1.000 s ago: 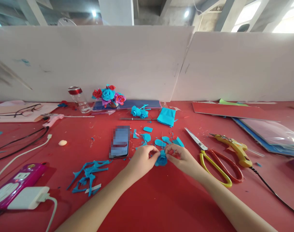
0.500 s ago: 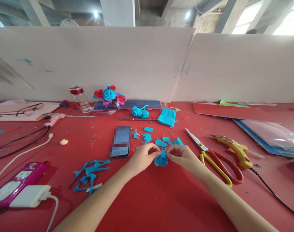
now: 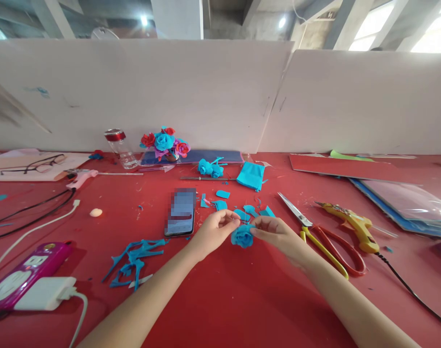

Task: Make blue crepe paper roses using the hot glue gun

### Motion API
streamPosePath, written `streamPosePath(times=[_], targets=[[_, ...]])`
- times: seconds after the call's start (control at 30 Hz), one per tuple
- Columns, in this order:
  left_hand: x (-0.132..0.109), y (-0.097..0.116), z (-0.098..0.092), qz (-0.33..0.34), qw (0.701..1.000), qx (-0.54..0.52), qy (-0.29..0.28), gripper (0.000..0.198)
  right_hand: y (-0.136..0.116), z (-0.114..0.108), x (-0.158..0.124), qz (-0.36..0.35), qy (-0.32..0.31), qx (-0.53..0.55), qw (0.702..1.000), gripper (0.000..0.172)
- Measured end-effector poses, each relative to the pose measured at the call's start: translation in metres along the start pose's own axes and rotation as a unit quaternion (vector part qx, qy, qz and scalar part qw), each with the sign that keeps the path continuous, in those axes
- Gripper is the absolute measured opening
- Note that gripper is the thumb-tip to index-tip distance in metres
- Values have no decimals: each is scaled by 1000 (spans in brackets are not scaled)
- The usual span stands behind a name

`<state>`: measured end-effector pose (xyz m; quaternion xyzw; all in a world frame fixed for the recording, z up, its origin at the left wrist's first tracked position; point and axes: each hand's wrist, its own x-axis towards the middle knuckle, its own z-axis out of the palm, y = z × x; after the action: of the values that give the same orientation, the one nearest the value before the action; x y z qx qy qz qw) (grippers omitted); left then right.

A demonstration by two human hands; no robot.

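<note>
A small blue paper rose sits between my two hands just above the red table. My left hand pinches its left side with the fingers closed. From the right, my right hand grips it with the fingertips curled on the petals. Loose blue petal cut-outs lie right behind the hands. A phone lies flat to the left of my left hand.
Yellow-and-red scissors and a yellow glue gun with a black cord lie to the right. Blue paper scraps and a purple power strip lie at left. Finished paper flowers, a jar, folded blue paper and white partition boards stand behind.
Both hands have lifted and turned the blue rose slightly, so its open face now shows more toward me. Everything else on the table is unmoved.
</note>
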<state>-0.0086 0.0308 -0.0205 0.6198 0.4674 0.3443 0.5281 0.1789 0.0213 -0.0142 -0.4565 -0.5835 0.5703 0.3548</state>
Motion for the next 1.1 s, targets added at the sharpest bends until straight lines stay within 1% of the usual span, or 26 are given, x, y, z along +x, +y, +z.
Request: streamPosePath(times=[0.1, 0.2, 0.37, 0.47, 0.53, 0.63, 0.77, 0.83, 0.9, 0.97, 1.03, 1.1], targets=[[-1, 4, -6, -16, 1000, -14, 19, 24, -2, -1, -1, 16, 25, 40, 999, 26], [-4, 11, -11, -24, 999, -21, 20, 23, -2, -1, -1, 31, 46, 62, 997, 24], [-5, 13, -11, -4, 999, -34, 17, 22, 0, -1, 0, 37, 46, 62, 996, 23], [-3, 9, -9, 11, 999, -36, 26, 19, -1, 0, -2, 25, 29, 34, 999, 22], [-2, 6, -9, 20, 999, -30, 22, 18, -3, 1, -2, 9, 14, 6, 1000, 22], [-1, 4, -9, 36, 999, -20, -5, 16, -4, 2, -3, -24, 13, -33, 999, 23], [-3, 7, -7, 60, 997, 3, -48, 13, 1, 2, 0, -73, 6, -102, 992, 25], [-4, 8, -6, 59, 996, 19, -60, 14, 5, 1, 2, -91, 18, -134, 987, 27], [-4, 7, -6, 50, 997, 36, -56, 15, 8, 0, 3, -104, 32, -159, 981, 26], [-4, 7, -7, 45, 997, 53, -41, 15, 9, 0, 3, -108, 31, -177, 978, 22], [-3, 6, -7, 46, 996, 69, -27, 16, 8, 1, 2, -103, 27, -188, 976, 20], [-3, 4, -7, 53, 995, 80, -26, 16, 7, 2, 2, -96, 32, -199, 975, 19]])
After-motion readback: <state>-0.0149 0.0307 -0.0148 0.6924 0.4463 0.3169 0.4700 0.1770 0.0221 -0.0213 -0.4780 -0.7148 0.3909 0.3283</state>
